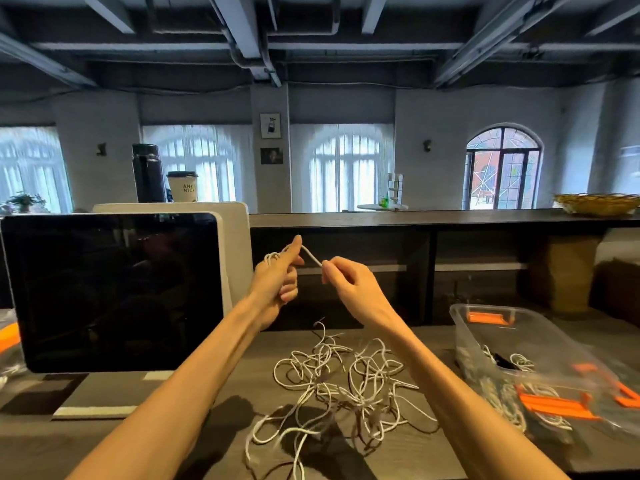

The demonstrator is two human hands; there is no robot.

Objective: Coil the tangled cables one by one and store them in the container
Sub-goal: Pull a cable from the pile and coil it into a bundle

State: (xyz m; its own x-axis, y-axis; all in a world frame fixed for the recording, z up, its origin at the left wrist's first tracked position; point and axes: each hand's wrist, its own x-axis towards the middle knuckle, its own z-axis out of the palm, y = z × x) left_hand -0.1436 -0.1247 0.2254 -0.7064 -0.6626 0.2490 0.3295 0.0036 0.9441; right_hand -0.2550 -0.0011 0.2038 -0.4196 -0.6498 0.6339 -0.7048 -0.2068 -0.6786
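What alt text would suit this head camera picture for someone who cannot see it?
Two raised hands wind a white cable: the left hand holds the coil, the right hand pinches the free end. A tangled cable pile lies below, beside a clear container.

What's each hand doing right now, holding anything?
Left hand: closed on the white cable, loops wound round its fingers.
Right hand: pinching the same cable's free stretch, raised above the tangled pile.

Both hands were raised above the counter [104,431]: left hand [277,282] held coiled white cable [311,257], right hand [349,282] pinched its strand.
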